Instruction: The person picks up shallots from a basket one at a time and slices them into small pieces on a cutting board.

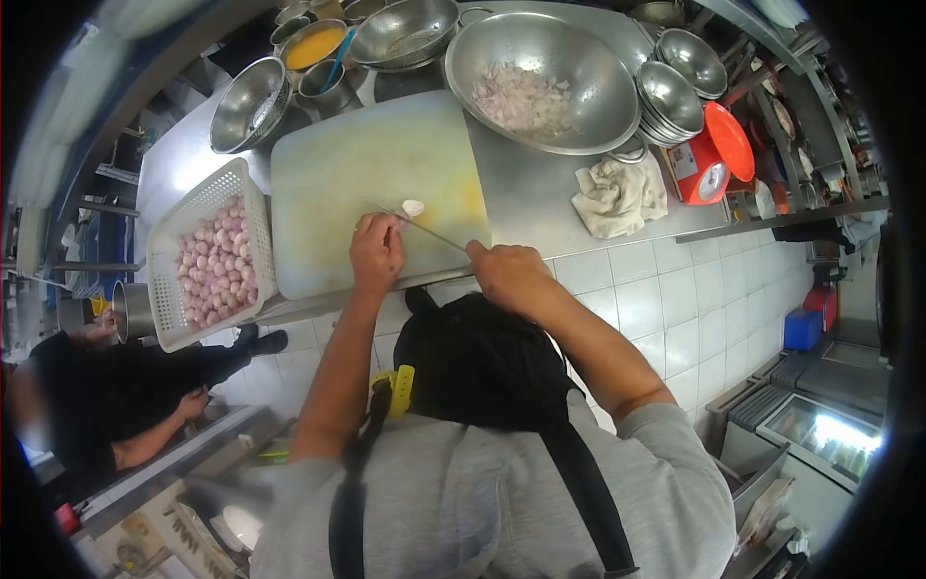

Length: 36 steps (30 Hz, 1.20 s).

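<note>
A black apron lay over the person's grey shirt, nearest of all. Beyond it the right hand had its fingers closed round the handle of a knife, above the near edge of a cutting board. The knife's long axis ran aslant over the board's near right part: handle toward the person and to the right, tip pointing away and to the left, the blade passing just beyond the left hand. The fingers of that hand were bent down beside the blade, near a small pink bit; I cannot tell whether they pinched it. Just past the blade sat a pale cut piece, its white face showing; its own long axis was too small to read.

Left of the board, a white basket held many pink bulbs. To the right, a crumpled cloth lay on the counter, with a red scale beyond it. Farther off, a large steel bowl held chopped pieces, and a colander stood past the board's far left corner.
</note>
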Each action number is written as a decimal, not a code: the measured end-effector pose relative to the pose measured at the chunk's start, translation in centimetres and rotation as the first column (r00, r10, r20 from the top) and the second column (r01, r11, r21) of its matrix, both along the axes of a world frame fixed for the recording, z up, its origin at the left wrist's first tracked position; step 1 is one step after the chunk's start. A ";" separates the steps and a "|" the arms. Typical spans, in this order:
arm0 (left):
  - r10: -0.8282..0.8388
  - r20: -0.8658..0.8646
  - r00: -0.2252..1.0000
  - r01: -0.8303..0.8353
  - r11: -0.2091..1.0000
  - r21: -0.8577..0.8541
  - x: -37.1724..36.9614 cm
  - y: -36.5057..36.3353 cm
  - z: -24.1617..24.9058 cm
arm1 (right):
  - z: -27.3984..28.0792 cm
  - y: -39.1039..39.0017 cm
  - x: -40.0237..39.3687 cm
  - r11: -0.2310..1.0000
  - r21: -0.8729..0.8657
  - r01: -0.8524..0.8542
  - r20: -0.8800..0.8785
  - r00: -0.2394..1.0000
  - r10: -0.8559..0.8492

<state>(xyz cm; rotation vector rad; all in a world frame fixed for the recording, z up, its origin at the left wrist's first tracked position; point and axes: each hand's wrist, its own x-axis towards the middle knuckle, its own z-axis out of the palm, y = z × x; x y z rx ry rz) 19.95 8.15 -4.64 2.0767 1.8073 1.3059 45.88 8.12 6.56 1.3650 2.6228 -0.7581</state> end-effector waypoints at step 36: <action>0.055 0.073 0.996 -0.054 0.998 -0.014 0.4 -0.3 0.0 | -0.8 0.8 -1.0 0.993 -0.117 0.029 0.025 0.999 -0.026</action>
